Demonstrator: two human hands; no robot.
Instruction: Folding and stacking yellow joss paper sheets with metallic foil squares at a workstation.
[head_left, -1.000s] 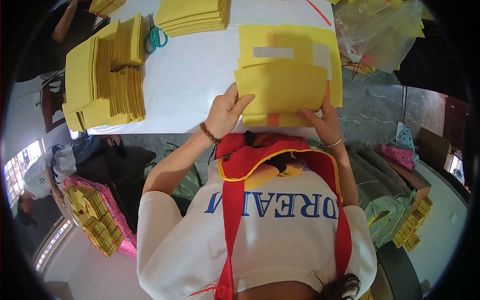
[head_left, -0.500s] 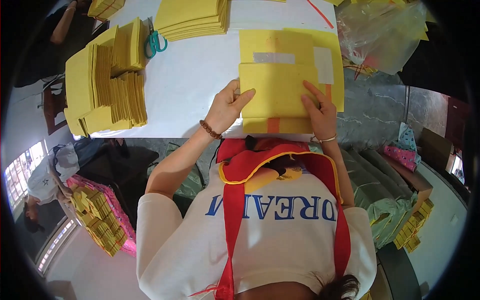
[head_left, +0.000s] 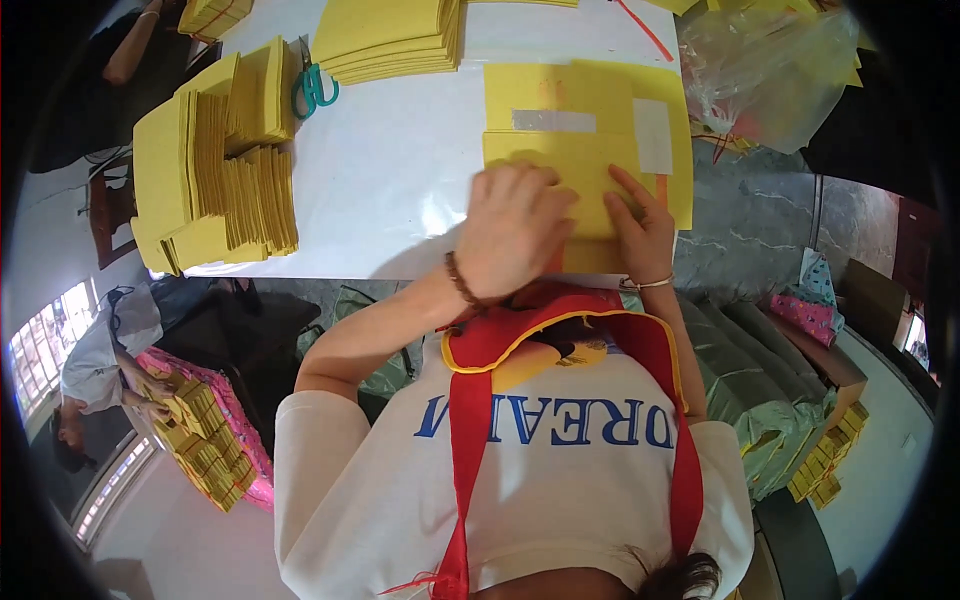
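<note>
A folded yellow paper sheet (head_left: 600, 150) lies at the near edge of the white table, with a clear tape strip across it and orange marks at its lower part. Over its left part is my left hand (head_left: 515, 225), back upward and fingers bent; the fingertips are hidden and slightly blurred. My right hand (head_left: 645, 235) rests on the sheet's right edge, thumb and forefinger spread apart on the paper. Beneath, on the right, another yellow sheet (head_left: 682, 150) with a pale label shows.
Stacks of folded yellow paper (head_left: 160, 155) stand at the table's left. Teal-handled scissors (head_left: 314, 90) lie beside them. A flat yellow pile (head_left: 390, 40) is at the far side. A clear plastic bag (head_left: 765, 75) hangs at the far right. Another person (head_left: 100, 350) handles yellow bundles at left.
My left hand has moved from the sheet's left edge rightward over its near part, its back now upward. The right hand has stayed on the right edge.
</note>
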